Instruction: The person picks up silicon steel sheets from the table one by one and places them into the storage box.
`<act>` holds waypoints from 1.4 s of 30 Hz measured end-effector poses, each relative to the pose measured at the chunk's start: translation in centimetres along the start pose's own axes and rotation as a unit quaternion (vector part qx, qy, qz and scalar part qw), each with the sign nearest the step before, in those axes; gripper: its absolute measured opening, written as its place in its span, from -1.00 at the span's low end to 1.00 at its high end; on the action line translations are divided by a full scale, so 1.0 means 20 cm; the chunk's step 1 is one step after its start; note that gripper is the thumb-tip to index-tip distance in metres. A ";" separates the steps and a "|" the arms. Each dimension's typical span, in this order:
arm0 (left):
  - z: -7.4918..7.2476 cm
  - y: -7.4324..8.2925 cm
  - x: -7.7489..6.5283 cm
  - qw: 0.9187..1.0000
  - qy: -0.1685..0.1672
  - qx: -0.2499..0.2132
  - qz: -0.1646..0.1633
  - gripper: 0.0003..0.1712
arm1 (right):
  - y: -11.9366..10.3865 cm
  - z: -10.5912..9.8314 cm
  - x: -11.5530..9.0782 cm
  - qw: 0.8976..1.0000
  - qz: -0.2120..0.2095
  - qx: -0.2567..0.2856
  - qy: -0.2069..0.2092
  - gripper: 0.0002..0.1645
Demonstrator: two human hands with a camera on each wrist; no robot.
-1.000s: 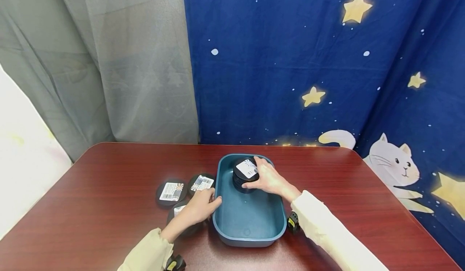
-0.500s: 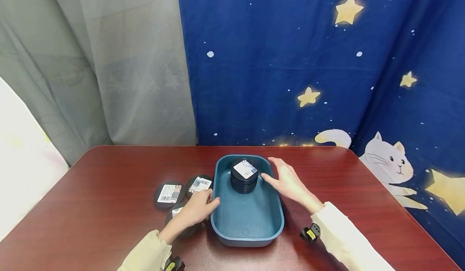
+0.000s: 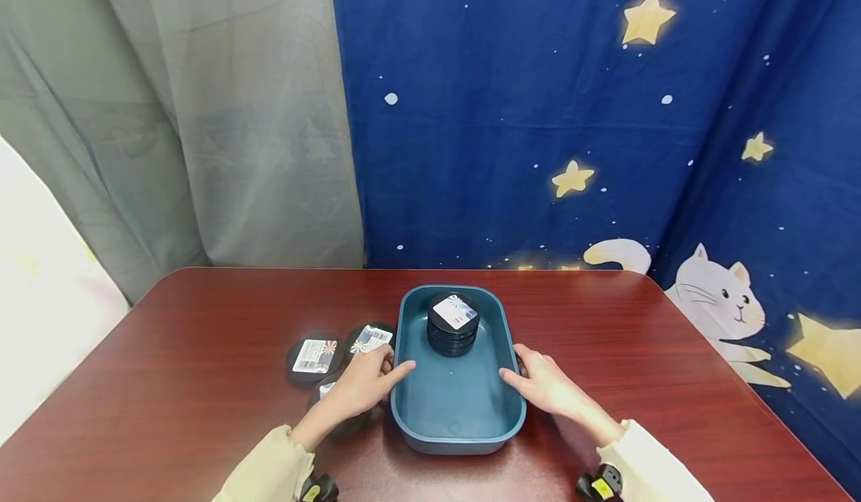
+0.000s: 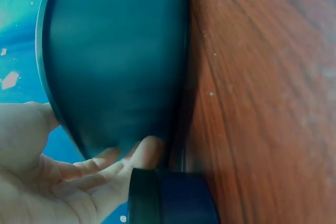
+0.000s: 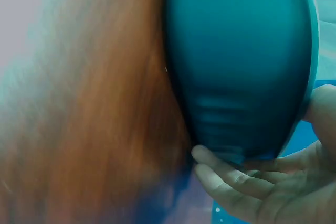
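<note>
A blue plastic bin [image 3: 454, 441] with rounded corners sits on the table between both hands. My left hand [image 3: 365, 381] grips its left rim, thumb over the edge and fingers against the outer wall. On the opposite side my right hand [image 3: 550, 387] holds the right rim in the same way. In each wrist view the fingers [image 4: 148, 153] lie along the bin's outer wall. Toward the bin's far end stands a stack of round black flat containers [image 3: 454, 324], the top one bearing a white label.
Left of the bin lie labelled round black containers: one [image 3: 315, 358] farthest left, another [image 3: 370, 339] by the bin's wall, and a third [image 3: 326, 390] partly hidden under my left arm. The red-brown table [image 3: 222, 352] ends at curtains [image 3: 471, 151] behind.
My right hand has let go of the top black container on the stack, drawn back to the right and come down onto the bin's right rim. The left hand stays on the left rim.
</note>
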State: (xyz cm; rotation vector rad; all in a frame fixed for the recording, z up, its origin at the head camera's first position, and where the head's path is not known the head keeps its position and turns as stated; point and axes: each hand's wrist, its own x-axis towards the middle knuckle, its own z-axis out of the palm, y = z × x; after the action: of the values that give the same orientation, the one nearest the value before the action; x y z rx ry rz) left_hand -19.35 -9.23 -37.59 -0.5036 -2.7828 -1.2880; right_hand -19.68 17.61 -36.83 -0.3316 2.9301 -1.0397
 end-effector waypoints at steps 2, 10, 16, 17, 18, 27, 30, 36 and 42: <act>-0.02 -0.01 0.00 1.000 0.001 -0.013 0.000 -0.60 | 0.00 0.00 -0.01 1.000 0.002 0.007 -0.004 -0.68; -0.17 -0.11 -0.03 0.995 0.083 0.004 0.059 -0.66 | 0.01 0.02 -0.07 0.999 0.005 0.035 -0.026 -0.64; -0.33 -0.23 -0.10 0.991 0.109 0.064 0.053 -0.31 | 0.02 0.03 -0.09 0.998 0.027 0.052 -0.031 -0.57; -0.36 -0.25 -0.11 0.991 0.101 0.071 0.048 -0.23 | 0.02 0.03 -0.09 0.998 0.028 0.053 -0.031 -0.57; -0.38 -0.27 -0.12 0.992 0.090 0.077 0.039 -0.14 | 0.02 0.03 -0.10 0.998 0.026 0.053 -0.030 -0.58; -0.44 -0.39 -0.18 0.992 -0.035 0.114 -0.043 0.31 | 0.03 0.04 -0.09 0.997 0.029 0.061 -0.029 -0.59; -0.45 -0.41 -0.17 0.992 -0.062 0.104 -0.045 0.30 | 0.03 0.04 -0.09 0.997 0.025 0.062 -0.032 -0.60; -0.49 -0.45 -0.16 0.993 -0.098 0.069 -0.003 0.17 | 0.02 0.04 -0.09 0.997 0.027 0.064 -0.032 -0.60; -0.46 -0.48 -0.12 0.992 -0.073 0.103 -0.019 0.21 | 0.01 0.04 -0.09 0.997 0.034 0.065 -0.032 -0.58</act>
State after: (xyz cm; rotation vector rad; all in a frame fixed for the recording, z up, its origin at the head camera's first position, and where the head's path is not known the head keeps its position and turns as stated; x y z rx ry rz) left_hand -20.89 -22.60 -39.05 -0.5555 -3.0147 -0.9899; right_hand -17.96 17.61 -37.75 -0.2557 2.7806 -1.1795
